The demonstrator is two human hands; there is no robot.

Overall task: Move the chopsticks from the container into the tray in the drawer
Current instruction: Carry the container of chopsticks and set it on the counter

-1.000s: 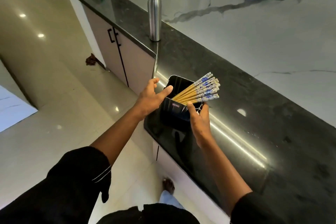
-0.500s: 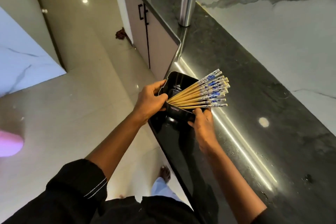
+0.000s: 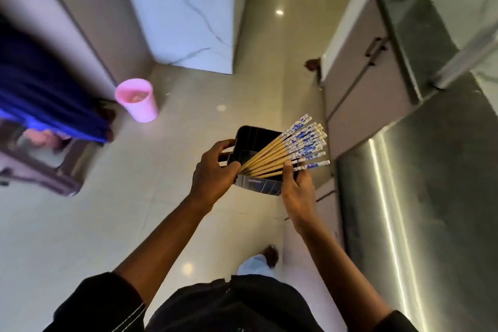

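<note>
A black container [image 3: 258, 183] is held in the air over the floor, off the counter. Several wooden chopsticks [image 3: 289, 149] with blue-and-white patterned tops fan out of it toward the right. My left hand [image 3: 213, 172] grips the container's left side. My right hand [image 3: 296, 191] holds its right side, thumb against the lowest chopsticks. No drawer or tray is in view.
The dark stone counter [image 3: 431, 197] runs along the right, with cabinet doors [image 3: 363, 89] below it. A pink bin [image 3: 137, 100] stands on the pale tiled floor [image 3: 107, 224]. Another person in blue clothing [image 3: 40, 89] is at the left, blurred. My foot [image 3: 266, 256] shows below.
The container with the chopsticks has been lifted off the counter by both hands and carried left over the floor. The view has swung left, away from the counter.
</note>
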